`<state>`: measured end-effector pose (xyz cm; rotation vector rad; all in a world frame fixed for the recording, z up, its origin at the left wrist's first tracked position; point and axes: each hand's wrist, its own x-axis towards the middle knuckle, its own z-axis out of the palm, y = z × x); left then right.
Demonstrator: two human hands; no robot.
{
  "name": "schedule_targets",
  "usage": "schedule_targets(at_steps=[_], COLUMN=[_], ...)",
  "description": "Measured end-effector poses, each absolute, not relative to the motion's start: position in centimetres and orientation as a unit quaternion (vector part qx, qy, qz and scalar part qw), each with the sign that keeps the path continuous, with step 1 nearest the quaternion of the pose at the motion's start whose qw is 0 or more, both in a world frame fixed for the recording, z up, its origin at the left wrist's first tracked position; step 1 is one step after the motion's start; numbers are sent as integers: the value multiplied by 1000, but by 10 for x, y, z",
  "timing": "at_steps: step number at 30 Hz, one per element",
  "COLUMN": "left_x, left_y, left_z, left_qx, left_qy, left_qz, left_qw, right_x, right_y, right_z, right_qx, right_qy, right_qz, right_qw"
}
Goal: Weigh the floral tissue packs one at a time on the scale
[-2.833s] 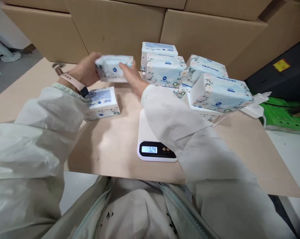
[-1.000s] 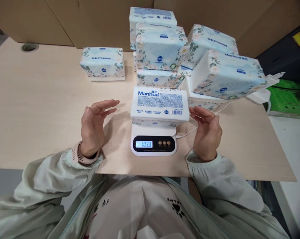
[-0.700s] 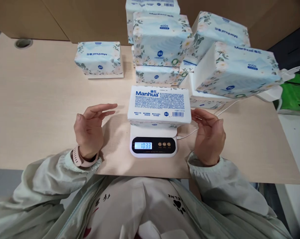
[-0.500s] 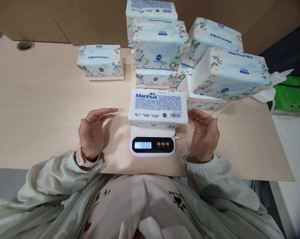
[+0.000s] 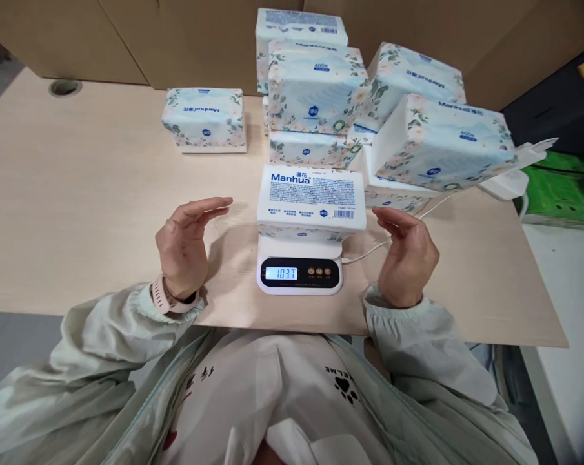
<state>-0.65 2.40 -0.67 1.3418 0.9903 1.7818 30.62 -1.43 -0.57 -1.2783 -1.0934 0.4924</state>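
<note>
A tissue pack (image 5: 312,199) with blue print on its upper face rests on a white digital scale (image 5: 265,247). The lit display (image 5: 281,273) appears to read 103.7. My left hand (image 5: 184,247) is held to the left of the pack, apart from it, fingers stretched out and nothing in them. On the other side, my right hand (image 5: 408,253) hovers close to the pack's right end, empty, with its fingers extended and a small gap between them and the wrapper.
Behind the scale stand several stacked tissue packs (image 5: 315,97), with more leaning at the right (image 5: 441,142). One single pack (image 5: 204,119) lies farther left. A white cable (image 5: 373,250) runs right from the scale. Cardboard (image 5: 199,45) lines the table's back; a green crate (image 5: 563,190) sits at right.
My right hand has moved a little to the right, away from the pack. The scale's reading has gone from 103.3 to 103.7. The whole view has shifted slightly.
</note>
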Motion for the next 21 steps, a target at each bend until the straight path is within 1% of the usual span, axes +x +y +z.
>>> schedule_targets(at_steps=[4, 7, 16, 21], left_x=[-4, -5, 0, 4], left_y=[26, 26, 28, 24], left_z=[-9, -10, -5, 4], left_qx=[519, 526, 524, 523], left_qy=[327, 314, 321, 367], left_qz=[701, 696, 681, 634], left_qw=[364, 375, 398, 435], right_x=[308, 308, 309, 312], right_y=[-18, -18, -20, -20], right_z=[-4, -4, -2, -4], right_qx=[-567, -568, -551, -540], right_qy=[-486, -488, -490, -499], right_qz=[191, 186, 201, 205], right_qw=[637, 636, 645, 646])
